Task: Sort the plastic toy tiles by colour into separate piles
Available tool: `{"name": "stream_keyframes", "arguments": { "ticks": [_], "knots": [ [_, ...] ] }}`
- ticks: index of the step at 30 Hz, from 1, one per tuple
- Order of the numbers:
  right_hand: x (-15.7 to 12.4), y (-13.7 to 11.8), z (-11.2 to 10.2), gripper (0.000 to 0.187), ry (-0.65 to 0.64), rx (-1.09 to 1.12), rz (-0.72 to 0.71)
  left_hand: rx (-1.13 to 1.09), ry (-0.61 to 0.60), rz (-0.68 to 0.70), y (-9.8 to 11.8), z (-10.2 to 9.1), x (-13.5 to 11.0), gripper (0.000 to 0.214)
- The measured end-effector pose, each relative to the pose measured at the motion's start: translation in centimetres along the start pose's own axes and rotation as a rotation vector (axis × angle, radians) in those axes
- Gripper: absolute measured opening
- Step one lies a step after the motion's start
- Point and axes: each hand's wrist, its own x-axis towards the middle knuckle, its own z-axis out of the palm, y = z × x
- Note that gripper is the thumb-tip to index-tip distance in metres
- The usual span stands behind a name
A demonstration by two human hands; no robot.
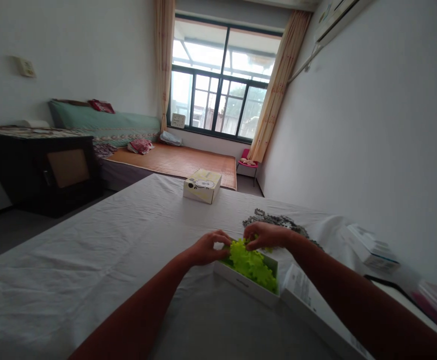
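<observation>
A white open box (246, 286) on the cloth-covered table holds a heap of bright green plastic pieces (254, 267) with toothed, gear-like edges. My left hand (210, 248) is at the box's left end, thumb and forefinger curled and closed on the edge of a green piece. From the far side, my right hand (265, 235) reaches over the heap with its fingertips pinched on a green piece. The fingers partly hide what each hand grips. Just behind my right hand lies a pile of grey chain-like pieces (274, 218).
A yellow and white carton (202, 186) stands toward the table's far edge. Right of the open box lies a white box or lid (308, 295), partly under my right forearm. Another white box (372, 247) sits near the right wall. A bed (188, 159) is beyond the table.
</observation>
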Motion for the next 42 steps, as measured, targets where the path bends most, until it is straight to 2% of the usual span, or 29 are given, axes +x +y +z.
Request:
{"name": "stream_keyframes", "arguments": {
  "ticks": [3, 8, 10, 13, 16, 20, 24, 28, 31, 33, 35, 38, 42],
  "knots": [
    [0.1, 0.3, 0.4, 0.036, -0.026, 0.001, -0.034, -0.047, 0.057, -0.009, 0.7, -0.5, 0.1, 0.022],
    [-3.0, 1.5, -0.2, 0.037, -0.042, -0.007, 0.046, -0.017, 0.050, 0.046, 2.0, -0.1, 0.2, 0.025],
    [-4.1, 1.6, -0.4, 0.038, 0.043, -0.099, 0.058, 0.035, -0.003, 0.097, 2.3, 0.4, 0.1, 0.032],
    [-4.9, 1.1, -0.4, 0.041, 0.255, -0.181, -0.015, 0.147, -0.095, 0.146, 2.7, 1.0, -0.2, 0.041],
    [-4.3, 0.0, 0.6, 0.046, 0.295, -0.089, -0.116, 0.221, -0.136, 0.155, 2.9, 1.0, -0.3, 0.036],
    [-1.9, -1.7, 3.0, 0.047, 0.353, -0.103, -0.173, 0.201, -0.136, 0.160, 2.8, 0.3, -0.2, 0.025],
    [-0.3, -2.5, 3.5, 0.049, 0.364, -0.031, -0.259, 0.086, -0.157, 0.113, 2.1, -1.0, -0.1, 0.024],
    [-1.9, -1.7, 2.6, 0.045, 0.395, -0.043, -0.271, -0.024, -0.126, 0.031, 1.7, -2.1, -0.1, 0.030],
    [-4.2, -0.3, 2.8, 0.039, 0.327, -0.092, -0.302, -0.069, -0.123, 0.065, 2.1, -1.9, -0.1, 0.043],
    [-5.4, 0.5, 3.6, 0.047, 0.294, -0.116, -0.343, -0.070, -0.170, 0.112, 2.4, -1.4, -0.1, 0.048],
    [-6.0, 0.9, 4.5, 0.052, 0.284, -0.141, -0.359, -0.047, -0.201, 0.128, 2.6, -0.8, -0.1, 0.046],
    [-6.4, 1.0, 5.4, 0.042, 0.298, -0.173, -0.362, -0.002, -0.181, 0.107, 2.5, -0.3, -0.1, 0.040],
    [-7.1, 0.8, 5.8, 0.039, 0.318, -0.183, -0.346, 0.059, -0.162, 0.096, 2.3, -0.8, 0.0, 0.035]
  ]
}}
